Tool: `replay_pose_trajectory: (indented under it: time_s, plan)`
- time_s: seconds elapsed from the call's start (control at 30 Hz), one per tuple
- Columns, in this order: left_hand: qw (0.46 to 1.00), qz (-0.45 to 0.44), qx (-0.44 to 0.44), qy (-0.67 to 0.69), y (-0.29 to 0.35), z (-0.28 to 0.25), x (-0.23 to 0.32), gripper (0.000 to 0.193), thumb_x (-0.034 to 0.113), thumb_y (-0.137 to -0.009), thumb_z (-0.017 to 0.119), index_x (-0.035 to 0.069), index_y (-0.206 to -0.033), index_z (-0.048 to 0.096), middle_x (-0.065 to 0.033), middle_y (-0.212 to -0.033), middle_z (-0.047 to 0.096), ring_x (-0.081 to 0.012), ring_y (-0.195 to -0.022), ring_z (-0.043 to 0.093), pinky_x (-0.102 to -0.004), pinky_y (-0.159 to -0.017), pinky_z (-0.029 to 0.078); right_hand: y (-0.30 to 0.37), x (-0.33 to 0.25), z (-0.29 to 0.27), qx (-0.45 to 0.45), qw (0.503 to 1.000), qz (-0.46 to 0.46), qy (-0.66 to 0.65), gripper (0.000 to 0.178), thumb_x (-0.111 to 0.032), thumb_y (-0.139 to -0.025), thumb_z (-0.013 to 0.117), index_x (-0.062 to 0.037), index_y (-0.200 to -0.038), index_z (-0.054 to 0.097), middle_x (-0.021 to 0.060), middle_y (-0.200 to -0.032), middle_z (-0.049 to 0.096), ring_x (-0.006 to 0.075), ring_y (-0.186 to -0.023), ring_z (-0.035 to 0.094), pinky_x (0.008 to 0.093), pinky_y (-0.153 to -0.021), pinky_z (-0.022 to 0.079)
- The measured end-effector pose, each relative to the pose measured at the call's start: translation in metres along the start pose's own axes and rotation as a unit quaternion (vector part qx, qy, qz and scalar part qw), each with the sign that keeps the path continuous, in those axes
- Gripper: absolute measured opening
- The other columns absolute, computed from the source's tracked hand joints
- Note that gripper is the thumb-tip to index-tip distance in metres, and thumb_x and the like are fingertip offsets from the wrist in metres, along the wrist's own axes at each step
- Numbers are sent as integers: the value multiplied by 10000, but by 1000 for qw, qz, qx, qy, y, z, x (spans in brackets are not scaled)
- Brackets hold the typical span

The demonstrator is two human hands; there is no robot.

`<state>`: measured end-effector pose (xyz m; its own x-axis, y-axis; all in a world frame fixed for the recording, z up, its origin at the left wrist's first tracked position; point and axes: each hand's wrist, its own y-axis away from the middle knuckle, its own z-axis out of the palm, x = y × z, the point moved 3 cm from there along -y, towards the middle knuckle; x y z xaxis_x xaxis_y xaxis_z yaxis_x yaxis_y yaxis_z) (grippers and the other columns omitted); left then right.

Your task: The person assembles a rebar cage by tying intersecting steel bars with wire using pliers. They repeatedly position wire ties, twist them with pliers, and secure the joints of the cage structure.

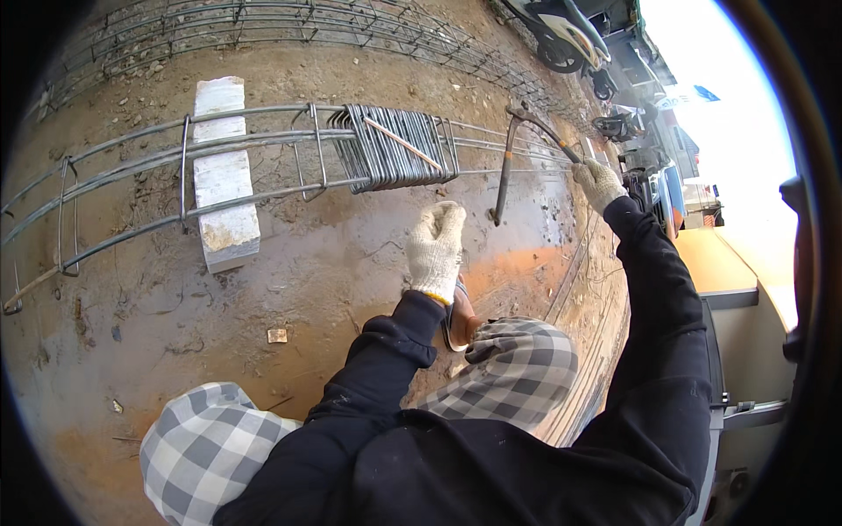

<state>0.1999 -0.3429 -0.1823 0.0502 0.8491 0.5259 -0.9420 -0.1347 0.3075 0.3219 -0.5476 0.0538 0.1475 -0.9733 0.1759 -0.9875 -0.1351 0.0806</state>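
Note:
My right hand point(601, 186), in a pale knit glove, is wrapped round one handle of a long two-handled tool that looks like bolt cutters point(507, 158). Its handles are spread apart, with dark grips and orange bands. The other handle points down toward the wet ground. My left hand point(436, 250), gloved too, is closed in front of me with fingers curled; whatever it may hold is hidden. Just beyond it, a tight bundle of steel stirrups point(395, 153) hangs round the long bars of a rebar cage point(263, 140). A thin pinkish stick point(403, 145) lies across the bundle.
A white block point(224, 188) supports the rebar cage at left. More rebar cages point(289, 26) lie at the back. Motorbikes point(566, 44) stand at the far right. My sandalled foot point(459, 320) is on muddy ground near a small square chip point(277, 336).

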Motion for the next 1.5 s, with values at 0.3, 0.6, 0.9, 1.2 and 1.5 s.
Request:
replay_pose_trajectory:
  time_s: [0.3, 0.6, 0.9, 1.2, 1.5]
  plan:
    - [881, 237, 345, -220, -42, -69, -14, 565, 231, -940, 658, 68, -1410, 390, -134, -1345, 472, -223, -1217, 469, -342, -1010, 414, -91, 149, 230, -28, 946, 58, -317, 346, -379, -965, 516, -74, -1033, 666, 79, -706, 586, 189, -642, 563, 366, -615, 452]
    - [776, 353, 469, -230, -67, -30, -33, 811, 417, -904, 666, 45, -1497, 257, -188, -1442, 384, -280, -1285, 415, -385, -1071, 348, -131, 126, 305, 179, 936, 6, -304, 375, -247, -963, 558, -99, -1307, 546, 221, -1048, 670, 407, -943, 647, 435, -801, 519]
    - [932, 238, 266, 58, -104, -57, -13, 950, 565, -821, 714, 150, -1537, 248, -74, -1578, 241, -263, -1451, 204, -453, -1184, 161, -134, 184, 293, -18, 883, 174, -436, 299, -321, -988, 535, -50, -1039, 651, 79, -767, 655, 208, -604, 632, 350, -514, 503]
    - [924, 251, 260, 122, -117, -52, -15, 824, 488, -786, 783, 77, -1411, 437, -87, -1393, 478, -271, -1245, 463, -459, -1084, 363, -142, 197, 298, 86, 948, 10, -307, 240, -247, -922, 617, -18, -955, 684, 139, -870, 676, 288, -752, 653, 383, -705, 501]
    - [937, 239, 230, 108, -120, -60, 2, 641, 376, -801, 790, 47, -1298, 555, -81, -1273, 587, -243, -1150, 539, -418, -998, 444, -160, 145, 272, 77, 972, 20, -222, 344, -388, -824, 711, -73, -945, 650, 136, -853, 683, 324, -823, 670, 431, -710, 509]
